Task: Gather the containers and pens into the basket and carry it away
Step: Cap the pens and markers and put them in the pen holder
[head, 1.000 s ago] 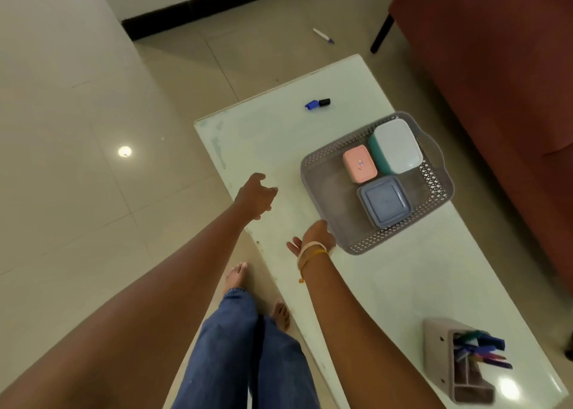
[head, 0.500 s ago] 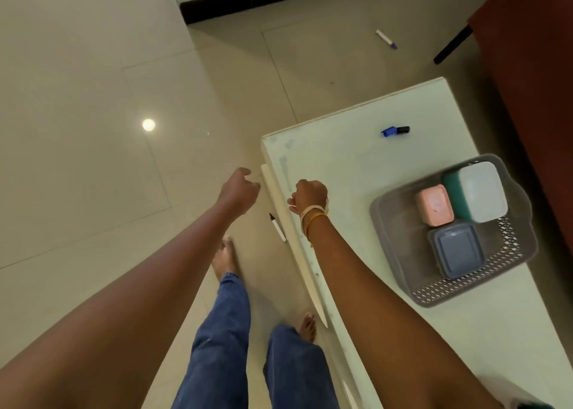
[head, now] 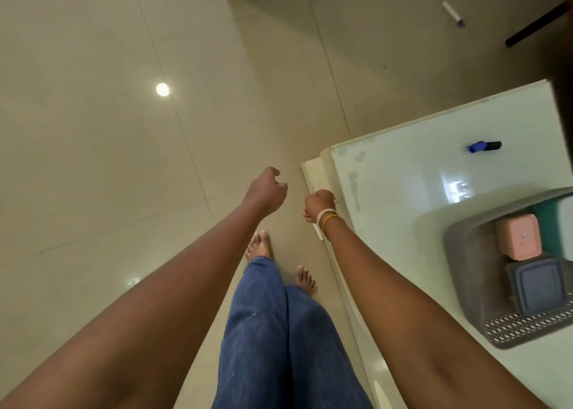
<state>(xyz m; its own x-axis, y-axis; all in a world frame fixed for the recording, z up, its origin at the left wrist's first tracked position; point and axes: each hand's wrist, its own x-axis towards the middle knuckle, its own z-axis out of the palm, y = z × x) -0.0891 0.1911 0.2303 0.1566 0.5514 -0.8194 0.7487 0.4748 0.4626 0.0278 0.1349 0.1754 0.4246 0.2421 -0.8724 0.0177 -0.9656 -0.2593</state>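
Observation:
The grey basket [head: 465, 253] stands on the white table [head: 403, 191] at the right edge of view. It holds a pink container [head: 517, 236], a grey-blue container [head: 539, 286] and a teal container [head: 548, 219] that is cut off by the frame. A blue marker [head: 483, 146] lies on the table's far part. A white pen [head: 453, 13] lies far off on the floor. My right hand [head: 319, 204] is a closed fist beside the table's near corner; a short white pen end [head: 319, 235] shows under its wrist. My left hand [head: 266, 191] hangs loosely curled over the floor, holding nothing.
Beige floor tiles [head: 124, 160] fill the left. My bare feet [head: 260, 244] and jeans [head: 273, 331] stand beside the table's long edge. A dark furniture leg [head: 536, 29] slants at the top right.
The view has swung left and down, pushing the table and basket toward the right edge. My right hand has come off the table top to its corner, covering the floor pen.

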